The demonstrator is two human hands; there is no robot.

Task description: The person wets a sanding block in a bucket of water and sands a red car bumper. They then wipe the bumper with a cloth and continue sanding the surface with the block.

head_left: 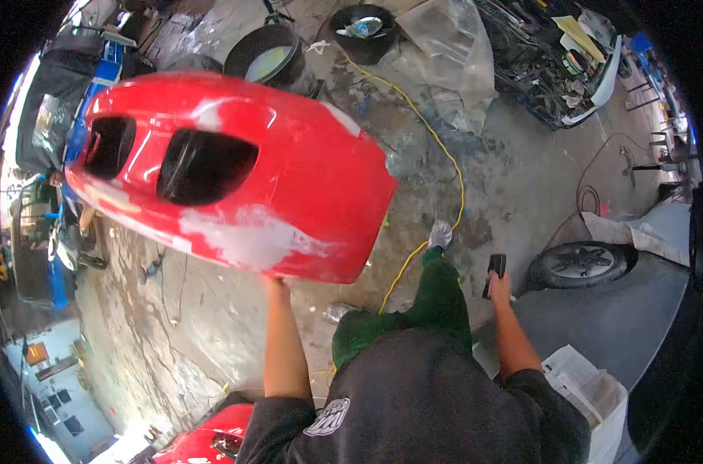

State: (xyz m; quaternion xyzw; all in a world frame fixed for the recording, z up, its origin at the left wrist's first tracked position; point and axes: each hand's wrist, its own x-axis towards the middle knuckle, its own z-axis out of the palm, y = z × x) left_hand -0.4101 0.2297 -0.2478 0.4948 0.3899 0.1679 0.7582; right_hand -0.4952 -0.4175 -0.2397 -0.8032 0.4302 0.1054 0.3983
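Observation:
A large red car body panel (320, 170) with two dark openings and whitish sanded patches fills the upper left. My left hand (275, 281) is at its lower edge, gripping it, with the fingers mostly hidden behind the panel. To the right of my legs, my right hand (500, 286) is closed around a small black block-like tool (497, 267), held upright above the floor and apart from the panel.
A yellow cord (461, 182) crosses the floor by my foot. Black buckets (297, 73) stand beyond the panel. A wheel (582, 263) lies at the right beside a grey panel (599, 325). Part of another person shows behind the panel's left end.

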